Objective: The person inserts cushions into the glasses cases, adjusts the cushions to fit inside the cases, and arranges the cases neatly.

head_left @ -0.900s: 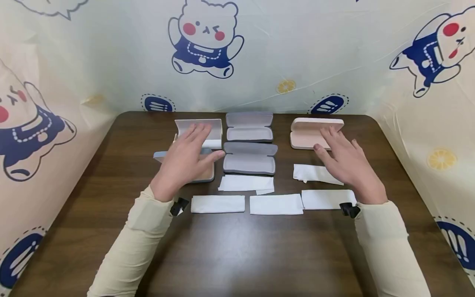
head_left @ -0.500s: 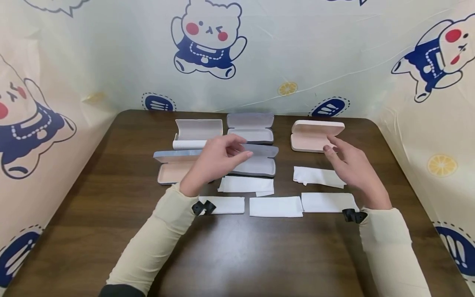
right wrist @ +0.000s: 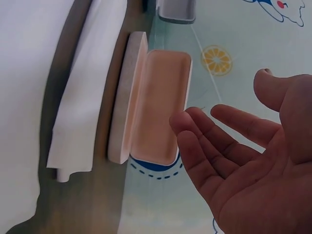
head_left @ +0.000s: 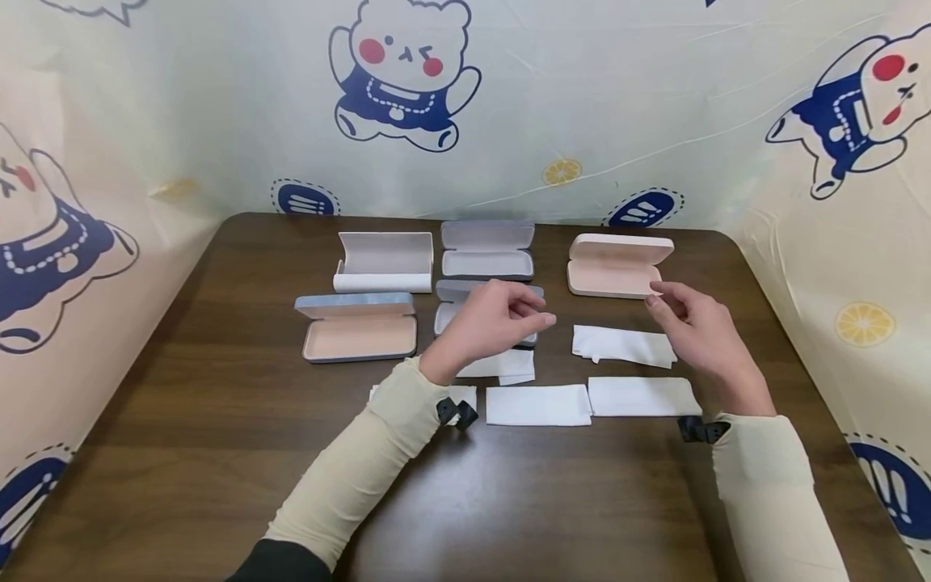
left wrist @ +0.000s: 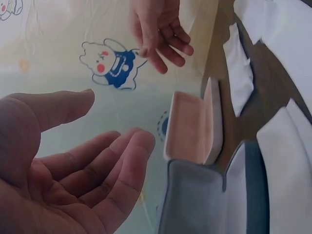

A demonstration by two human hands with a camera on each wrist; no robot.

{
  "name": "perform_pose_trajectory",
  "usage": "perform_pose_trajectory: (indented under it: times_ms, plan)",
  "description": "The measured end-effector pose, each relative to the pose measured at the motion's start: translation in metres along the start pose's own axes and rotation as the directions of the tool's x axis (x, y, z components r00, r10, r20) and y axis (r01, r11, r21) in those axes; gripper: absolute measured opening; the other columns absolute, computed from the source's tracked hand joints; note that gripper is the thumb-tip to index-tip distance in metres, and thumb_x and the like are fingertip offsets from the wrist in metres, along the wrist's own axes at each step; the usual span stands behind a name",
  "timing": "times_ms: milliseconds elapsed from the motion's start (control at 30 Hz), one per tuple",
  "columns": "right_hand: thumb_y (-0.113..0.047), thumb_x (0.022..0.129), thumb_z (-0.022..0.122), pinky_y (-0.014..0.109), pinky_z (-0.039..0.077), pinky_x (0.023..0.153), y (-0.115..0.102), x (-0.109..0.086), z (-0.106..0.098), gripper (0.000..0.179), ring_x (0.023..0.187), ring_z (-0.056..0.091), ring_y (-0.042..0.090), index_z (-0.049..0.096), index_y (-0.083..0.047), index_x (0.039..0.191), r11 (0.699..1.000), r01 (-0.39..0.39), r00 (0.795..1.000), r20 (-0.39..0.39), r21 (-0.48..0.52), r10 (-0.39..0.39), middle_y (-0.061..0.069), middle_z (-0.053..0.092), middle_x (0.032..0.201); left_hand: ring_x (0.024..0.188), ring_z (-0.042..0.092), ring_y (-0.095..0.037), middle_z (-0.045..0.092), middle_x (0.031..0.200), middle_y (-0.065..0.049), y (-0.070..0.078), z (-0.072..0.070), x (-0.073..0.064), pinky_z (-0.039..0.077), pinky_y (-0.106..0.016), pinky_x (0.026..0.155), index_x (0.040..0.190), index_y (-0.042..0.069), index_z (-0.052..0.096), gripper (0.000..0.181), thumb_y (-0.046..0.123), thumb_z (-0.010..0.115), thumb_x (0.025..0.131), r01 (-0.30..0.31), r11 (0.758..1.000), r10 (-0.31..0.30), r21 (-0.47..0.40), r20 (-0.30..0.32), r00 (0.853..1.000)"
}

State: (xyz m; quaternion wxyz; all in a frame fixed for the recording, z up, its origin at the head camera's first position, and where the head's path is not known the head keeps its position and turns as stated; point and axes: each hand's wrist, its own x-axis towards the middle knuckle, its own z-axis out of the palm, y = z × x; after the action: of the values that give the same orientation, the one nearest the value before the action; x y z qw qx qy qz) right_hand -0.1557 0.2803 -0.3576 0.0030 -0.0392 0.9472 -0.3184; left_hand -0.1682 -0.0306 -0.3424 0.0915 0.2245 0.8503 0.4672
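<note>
My left hand (head_left: pixel 490 323), fingers loosely bent and holding nothing, hovers over a grey glasses case (head_left: pixel 445 311) whose lid stands up; the hand hides much of it. In the left wrist view a gap shows between thumb and fingers (left wrist: pixel 129 165). My right hand (head_left: pixel 701 339) is also loosely bent with nothing in it, just in front of the pink glasses case (head_left: pixel 614 277), which has its lid raised. A crumpled white cloth (head_left: pixel 618 345) lies left of that hand, and a folded white cloth (head_left: pixel 640 396) lies nearer the person.
At the back stand a white case (head_left: pixel 385 279) and another grey case (head_left: pixel 487 263), lids up. A blue case (head_left: pixel 356 335) with peach lining sits at the left. More white cloths (head_left: pixel 538 404) lie across the middle of the brown table (head_left: pixel 509 501). A printed curtain (head_left: pixel 618 97) surrounds it.
My left hand has moved right, from over the white and blue cases to over the front grey case. The right hand has drawn back slightly from the pink case, its fingers bending more.
</note>
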Motion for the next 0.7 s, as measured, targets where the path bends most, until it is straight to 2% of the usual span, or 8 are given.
perform_pose_trajectory:
  times_ms: [200,433,700]
  plan:
    - [-0.041,0.106,0.049,0.036,0.046,0.066,0.008,-0.001,0.001,0.055,0.088,0.052,0.029,0.051,-0.001,0.143,0.999,-0.034,0.999,0.010,-0.006,0.034,0.017,0.062,0.107,0.084,0.066,-0.007,0.073,0.096,-0.001,0.002,0.024,0.014,0.050,-0.021,0.076,0.112,0.001,0.074,0.031,0.025,0.074,0.093,-0.028,0.998,0.026,0.051,0.048,0.999]
    - [-0.041,0.104,0.053,0.036,0.050,0.066,0.023,-0.004,0.001,0.053,0.088,0.055,0.030,0.055,0.000,0.138,0.999,-0.035,0.999,0.022,-0.009,0.035,0.017,0.064,0.106,0.087,0.065,-0.009,0.074,0.094,0.001,0.007,0.055,0.032,0.048,-0.020,0.077,0.114,0.002,0.074,0.032,0.027,0.074,0.093,0.005,0.990,-0.017,0.140,0.084,0.996]
    - [-0.038,0.103,0.056,0.035,0.049,0.064,0.037,-0.004,0.005,0.048,0.085,0.054,0.030,0.058,-0.001,0.134,0.997,-0.082,0.995,0.047,-0.005,0.082,0.015,0.064,0.100,0.085,0.065,-0.011,0.072,0.091,0.002,0.010,0.084,0.052,0.049,-0.024,0.075,0.114,0.006,0.075,0.029,0.027,0.072,0.095,0.032,0.957,-0.055,0.288,0.070,0.996]
